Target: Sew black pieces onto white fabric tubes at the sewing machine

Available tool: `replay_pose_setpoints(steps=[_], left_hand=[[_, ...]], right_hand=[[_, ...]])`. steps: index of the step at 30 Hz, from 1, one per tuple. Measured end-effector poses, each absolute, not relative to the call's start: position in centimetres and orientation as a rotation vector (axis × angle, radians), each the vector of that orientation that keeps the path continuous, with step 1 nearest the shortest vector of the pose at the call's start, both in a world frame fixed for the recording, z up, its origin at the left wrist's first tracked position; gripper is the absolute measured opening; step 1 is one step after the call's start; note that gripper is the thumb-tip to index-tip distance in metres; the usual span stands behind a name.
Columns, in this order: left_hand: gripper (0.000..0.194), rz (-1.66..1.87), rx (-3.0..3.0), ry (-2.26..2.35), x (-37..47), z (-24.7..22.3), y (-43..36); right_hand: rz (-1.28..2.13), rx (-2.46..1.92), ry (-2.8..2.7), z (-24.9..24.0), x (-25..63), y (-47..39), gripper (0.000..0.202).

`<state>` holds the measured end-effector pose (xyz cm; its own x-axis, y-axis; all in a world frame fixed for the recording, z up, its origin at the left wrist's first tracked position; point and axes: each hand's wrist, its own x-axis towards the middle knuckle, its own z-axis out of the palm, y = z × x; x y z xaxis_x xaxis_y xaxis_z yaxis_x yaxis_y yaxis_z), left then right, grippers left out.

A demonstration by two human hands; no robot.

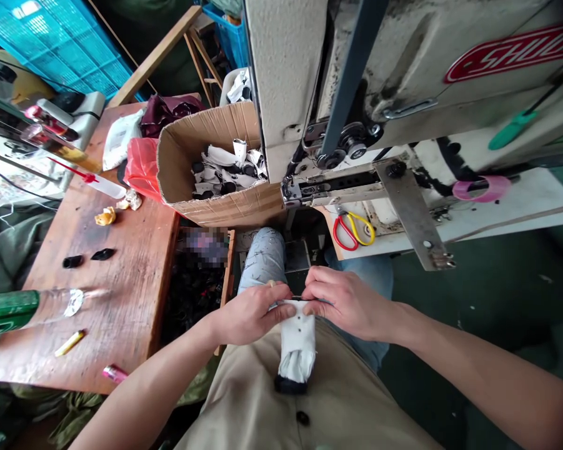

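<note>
A white fabric piece [298, 334] with a black band at its lower end hangs in front of the tan shirt. My left hand [257, 310] pinches its upper left corner between thumb and fingers. At the upper right corner, my right hand [340, 300] holds the same piece, fingers curled and thumb pressed on the white cloth. Both hands are close together at its top edge, above my lap. A few small dark dots show on the white part.
A cardboard box [206, 212] of white and black pieces stands ahead, beside a large sewing machine [290, 81]. Red and yellow scissors [355, 230] lie on the machine table. The wooden table [122, 275] at left bears a green bottle [9, 310] and a yellow lighter [70, 344].
</note>
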<state>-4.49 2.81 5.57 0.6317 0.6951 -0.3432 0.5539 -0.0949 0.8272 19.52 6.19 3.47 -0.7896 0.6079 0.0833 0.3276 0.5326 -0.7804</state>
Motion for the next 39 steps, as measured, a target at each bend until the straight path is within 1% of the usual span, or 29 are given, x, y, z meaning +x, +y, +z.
replay_pose_setpoints(steps=[3, 7, 13, 16, 19, 21, 25, 29, 33, 39], left_hand=[[0.028, 0.159, 1.735, 1.065, -4.4, 5.3, 2.2], [0.027, 0.236, 1.645, 1.146, -4.0, 4.6, 1.3], [0.030, 0.475, 1.378, 1.313, -2.9, 3.1, 0.6], [0.031, 0.518, 1.410, 1.324, -3.7, 3.0, 2.7], [0.031, 0.452, 1.497, 1.249, -5.5, 3.6, 6.9], [0.033, 0.393, 1.507, 1.195, -6.7, 4.1, 10.3], [0.040, 0.331, 1.471, 1.119, -7.9, 4.8, 16.3], [0.045, 0.320, 1.484, 1.046, -7.7, 4.9, 20.3], [0.042, 0.402, 1.494, 1.055, -7.3, 5.0, 22.1], [0.039, 0.533, 1.434, 1.095, -7.3, 4.3, 22.7]], right_hand=[[1.084, -0.760, -2.464, 2.8, 19.5, 6.1, 0.050], [1.107, -0.765, -2.482, 2.2, 19.6, 6.1, 0.047], [1.365, -0.891, -2.301, 1.2, 19.0, 6.8, 0.042], [1.541, -0.966, -2.065, 0.6, 17.9, 7.5, 0.042], [1.742, -1.043, -1.773, 0.0, 16.3, 8.7, 0.043], [1.815, -1.067, -1.611, -0.3, 15.2, 9.8, 0.044], [1.752, -1.093, -1.378, -0.6, 13.1, 12.1, 0.046], [1.665, -1.178, -1.185, -0.5, 11.8, 13.7, 0.045], [1.641, -1.202, -1.009, -0.3, 11.1, 14.5, 0.046], [1.648, -1.173, -0.791, -0.4, 9.9, 14.9, 0.048]])
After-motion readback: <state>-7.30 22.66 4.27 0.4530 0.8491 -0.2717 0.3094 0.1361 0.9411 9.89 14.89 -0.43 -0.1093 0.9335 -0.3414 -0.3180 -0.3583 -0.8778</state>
